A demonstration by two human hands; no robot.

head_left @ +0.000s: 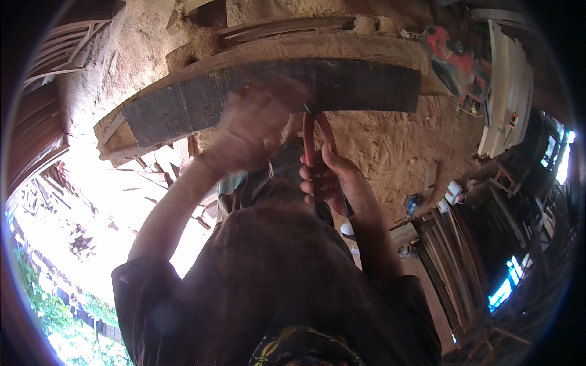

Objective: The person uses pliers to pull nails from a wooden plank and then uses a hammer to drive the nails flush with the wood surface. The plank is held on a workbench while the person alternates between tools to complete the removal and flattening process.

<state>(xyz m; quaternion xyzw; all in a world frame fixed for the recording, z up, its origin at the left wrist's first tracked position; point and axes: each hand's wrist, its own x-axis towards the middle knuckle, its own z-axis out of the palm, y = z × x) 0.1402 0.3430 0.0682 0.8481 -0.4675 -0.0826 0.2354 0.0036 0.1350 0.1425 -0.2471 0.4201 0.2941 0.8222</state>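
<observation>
A pair of pliers (309,135) with red handles is held in my right hand (342,183), fingers wrapped round the grips. Its dark head points away from me and lies at the near edge of a long dark board (366,82). My left hand (259,119) is over the board's near edge, just left of the pliers' head. Motion smears its fingers, so whether it holds anything cannot be made out. The board lies crosswise in front of me on a paler wooden beam (378,49).
A red power tool (452,61) sits at the beam's right end, beside pale stacked planks (506,85). Sawdust covers the ground (378,140). More timber (448,256) leans at the lower right, near a white container (453,192). Scrap wood lies in bright light on the left.
</observation>
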